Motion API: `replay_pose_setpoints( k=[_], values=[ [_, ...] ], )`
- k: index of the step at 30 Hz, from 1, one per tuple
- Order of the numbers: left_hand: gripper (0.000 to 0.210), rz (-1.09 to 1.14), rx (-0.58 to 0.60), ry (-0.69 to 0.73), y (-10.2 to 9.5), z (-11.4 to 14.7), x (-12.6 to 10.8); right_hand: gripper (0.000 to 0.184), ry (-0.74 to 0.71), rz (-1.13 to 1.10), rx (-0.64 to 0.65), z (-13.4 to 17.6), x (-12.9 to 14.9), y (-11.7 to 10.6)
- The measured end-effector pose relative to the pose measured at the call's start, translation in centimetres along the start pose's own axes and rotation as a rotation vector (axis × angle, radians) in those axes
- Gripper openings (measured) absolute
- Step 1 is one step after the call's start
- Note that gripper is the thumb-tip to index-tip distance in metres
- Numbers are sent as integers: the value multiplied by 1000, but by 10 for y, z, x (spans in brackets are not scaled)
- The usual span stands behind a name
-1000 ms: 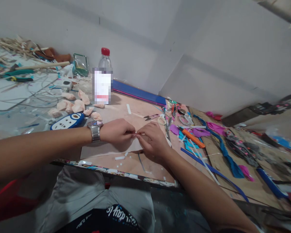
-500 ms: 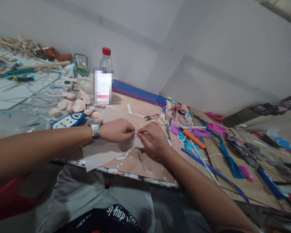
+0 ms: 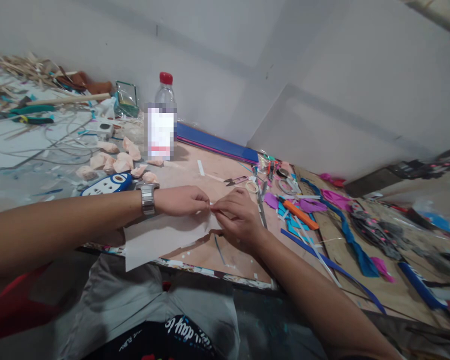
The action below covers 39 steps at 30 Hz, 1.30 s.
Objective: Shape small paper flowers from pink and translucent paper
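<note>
White paper (image 3: 165, 240) spanned the front part of the tabletop (image 3: 243, 260), a plain, pale sheet that bore no visible marking on the side that showed. It looked thin and smooth, a little greyer where shade fell across it below the fingers, and its left end was much broader than its right, which narrowed toward the meeting fingertips. Its lower left corner came to a sharp point and hung out past the tabletop's front edge, over the person's grey trousers (image 3: 135, 300). From that corner the lower edge slanted up to the right, with a dark band of shadow under it, so that part of the sheet seemed raised and tilted. The left hand (image 3: 185, 201), with a metal watch (image 3: 148, 199) at its wrist, was closed in a pinch on the upper edge of the paper. The right hand (image 3: 238, 215) pinched the same spot with thumb and forefinger, its tips touching or almost touching the left ones; whatever fold or small piece lay between them was too small to tell. Thread snips (image 3: 237, 181) lay just beyond the right hand.
</note>
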State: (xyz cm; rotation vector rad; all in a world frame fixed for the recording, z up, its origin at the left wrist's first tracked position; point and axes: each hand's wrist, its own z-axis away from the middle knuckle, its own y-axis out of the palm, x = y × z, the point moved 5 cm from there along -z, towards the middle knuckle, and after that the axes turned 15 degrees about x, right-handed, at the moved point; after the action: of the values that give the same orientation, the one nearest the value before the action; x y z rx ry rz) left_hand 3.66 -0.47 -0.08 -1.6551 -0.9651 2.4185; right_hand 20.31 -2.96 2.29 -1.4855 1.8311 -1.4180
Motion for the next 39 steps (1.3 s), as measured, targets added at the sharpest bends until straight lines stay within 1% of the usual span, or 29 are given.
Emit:
replay_pose_setpoints(
  k=[3,6,8,12,20,24,28,32,35,39],
  values=[
    [40,11,-28,5,-1,0,0,8,11,11,4,0,0,0],
    [37,-26,-35,-6,-2,0,0,4,58,22,22,0,-2,0],
    [34,-79,-55,-21,-3,1,-2,8,96,26,37,0,-3,1],
    [34,-209,-131,-37,-5,5,-10,13,144,7,48,1,-7,3],
    [34,-440,-275,-61,-2,7,-15,11,209,15,107,3,-16,9],
    [36,-572,-287,-85,2,5,-17,7,215,6,146,3,-14,11],
    [35,-672,-288,-69,4,4,-19,3,238,-2,183,3,-14,13],
    [34,-676,-280,-75,4,3,-15,2,203,7,173,4,-18,13],
    [37,-657,-298,-66,2,2,-13,3,172,28,170,3,-18,11],
    [37,-653,-310,-45,3,2,-14,4,180,61,206,2,-13,11]
  ],
)
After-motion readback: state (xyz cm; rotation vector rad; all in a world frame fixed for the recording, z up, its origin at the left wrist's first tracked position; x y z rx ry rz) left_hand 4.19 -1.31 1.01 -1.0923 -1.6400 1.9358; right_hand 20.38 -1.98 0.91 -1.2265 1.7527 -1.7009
